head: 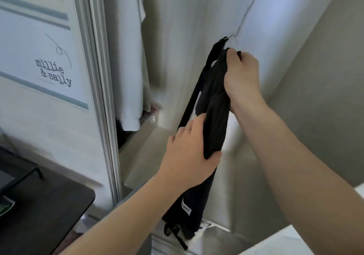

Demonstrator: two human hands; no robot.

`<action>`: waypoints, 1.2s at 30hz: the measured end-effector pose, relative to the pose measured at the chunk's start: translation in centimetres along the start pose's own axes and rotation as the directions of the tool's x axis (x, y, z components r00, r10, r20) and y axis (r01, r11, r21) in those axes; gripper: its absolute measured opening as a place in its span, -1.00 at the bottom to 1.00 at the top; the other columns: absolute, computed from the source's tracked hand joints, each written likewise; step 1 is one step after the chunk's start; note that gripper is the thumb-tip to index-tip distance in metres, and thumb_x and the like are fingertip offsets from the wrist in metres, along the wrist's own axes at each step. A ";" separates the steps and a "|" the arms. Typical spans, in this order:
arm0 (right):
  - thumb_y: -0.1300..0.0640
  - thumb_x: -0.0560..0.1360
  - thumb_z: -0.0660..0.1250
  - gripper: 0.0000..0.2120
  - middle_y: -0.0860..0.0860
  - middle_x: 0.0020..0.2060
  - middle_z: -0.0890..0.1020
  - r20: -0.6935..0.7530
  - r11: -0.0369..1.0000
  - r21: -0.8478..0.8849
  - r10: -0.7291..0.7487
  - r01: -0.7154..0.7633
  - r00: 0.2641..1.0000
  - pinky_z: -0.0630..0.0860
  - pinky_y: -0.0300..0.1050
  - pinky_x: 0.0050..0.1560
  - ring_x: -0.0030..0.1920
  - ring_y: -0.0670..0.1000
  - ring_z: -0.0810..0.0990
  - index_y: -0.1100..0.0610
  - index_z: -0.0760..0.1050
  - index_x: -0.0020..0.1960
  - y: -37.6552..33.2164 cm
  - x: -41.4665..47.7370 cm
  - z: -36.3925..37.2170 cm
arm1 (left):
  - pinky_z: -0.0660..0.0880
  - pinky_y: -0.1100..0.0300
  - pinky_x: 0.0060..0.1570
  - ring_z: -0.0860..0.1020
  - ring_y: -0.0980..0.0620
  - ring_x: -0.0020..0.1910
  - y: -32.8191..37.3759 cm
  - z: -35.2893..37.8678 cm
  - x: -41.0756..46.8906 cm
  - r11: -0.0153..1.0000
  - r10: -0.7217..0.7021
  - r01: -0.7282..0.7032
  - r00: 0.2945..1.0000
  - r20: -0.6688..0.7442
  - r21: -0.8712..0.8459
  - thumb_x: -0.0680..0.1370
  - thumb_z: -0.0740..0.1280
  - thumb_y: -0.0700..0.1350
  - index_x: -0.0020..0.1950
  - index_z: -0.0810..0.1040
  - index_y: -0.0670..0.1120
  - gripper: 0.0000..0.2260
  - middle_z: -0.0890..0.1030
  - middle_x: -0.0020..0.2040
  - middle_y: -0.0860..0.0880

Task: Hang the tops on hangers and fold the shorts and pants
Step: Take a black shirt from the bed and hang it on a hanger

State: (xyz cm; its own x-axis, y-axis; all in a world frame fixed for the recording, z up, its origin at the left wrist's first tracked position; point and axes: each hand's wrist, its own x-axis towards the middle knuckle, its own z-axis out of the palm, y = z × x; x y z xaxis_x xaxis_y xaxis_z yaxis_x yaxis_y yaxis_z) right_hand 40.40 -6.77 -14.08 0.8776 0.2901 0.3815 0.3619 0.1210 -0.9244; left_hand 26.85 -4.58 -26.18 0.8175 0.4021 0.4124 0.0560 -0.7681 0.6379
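Black top (pixel 214 105) hangs bunched lengthwise on a thin wire hanger (pixel 244 16), to the right of the closet door frame (pixel 98 77) and inside the closet opening. The right hand (pixel 242 75) curls its fingers round the collar end just under the hanger's neck, and the left hand (pixel 187 152) clasps the middle of the fabric, thumb on one side and fingers on the other. This top seems to be on its hanger, though the hook runs out of view, so I cannot tell whether it rests on a rail. A white garment (pixel 132 57) hangs just right of the door frame, perhaps one finished earlier. No shorts or pants show, so the folding part cannot be judged.
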 end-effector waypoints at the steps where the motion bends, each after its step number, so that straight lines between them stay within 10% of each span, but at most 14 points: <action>1: 0.14 0.64 0.18 -0.66 -0.14 -0.56 0.35 0.006 0.999 0.025 -0.027 0.027 1.000 0.39 -0.24 -0.47 -0.52 -0.06 0.38 0.09 0.21 -0.30 -1.0 1.4 0.6 | 0.43 -0.06 0.22 0.48 -0.06 0.19 -0.1 -0.6 1.6 0.999 0.026 -0.025 0.999 -0.022 0.022 0.49 0.38 0.03 0.48 0.16 0.06 -0.37 0.47 0.27 0.05; 17: 0.25 0.64 0.16 -0.59 -0.05 -0.53 0.28 -0.019 0.902 0.066 -0.427 0.427 0.904 0.22 -0.40 -0.60 -0.67 -0.11 0.27 0.10 0.13 -0.35 -19.3 23.6 5.3 | 0.18 0.21 -0.42 0.42 0.09 -0.36 4.7 -15.9 27.7 0.825 0.416 -0.274 0.886 -0.205 0.494 0.59 0.23 -0.12 0.00 0.19 0.07 -0.80 0.45 -0.27 0.06; 29: 0.14 0.64 0.24 -0.83 0.16 -0.15 0.54 -0.029 0.922 -0.105 -0.377 0.372 0.926 0.58 0.07 -0.02 -0.12 0.19 0.57 0.24 0.44 -0.05 -27.5 34.5 5.8 | 0.29 0.08 -0.29 0.46 -0.07 -0.30 11.2 -21.3 35.4 0.730 0.470 -0.199 0.841 -0.269 0.654 0.59 0.18 -0.11 0.06 0.21 0.05 -0.85 0.47 -0.22 0.03; 36: 0.22 0.58 0.29 -0.86 0.21 -0.05 0.61 0.017 0.908 -0.232 -0.355 0.349 0.935 0.47 -0.07 -0.16 -0.03 0.24 0.64 0.29 0.49 0.09 -29.1 37.2 6.2 | 0.25 0.07 -0.26 0.43 -0.14 -0.26 12.4 -21.3 36.4 0.692 0.463 -0.152 0.844 -0.272 0.706 0.59 0.17 -0.13 0.00 0.12 0.06 -0.79 0.38 -0.26 0.05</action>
State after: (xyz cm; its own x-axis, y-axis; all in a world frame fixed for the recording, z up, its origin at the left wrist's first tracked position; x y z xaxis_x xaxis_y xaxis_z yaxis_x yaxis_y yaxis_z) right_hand 60.54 6.37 27.03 0.6864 0.2442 0.6850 0.7079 -0.0091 -0.7062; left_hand 45.11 11.18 10.60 0.5600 0.1194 0.8199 0.3191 -0.9443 -0.0804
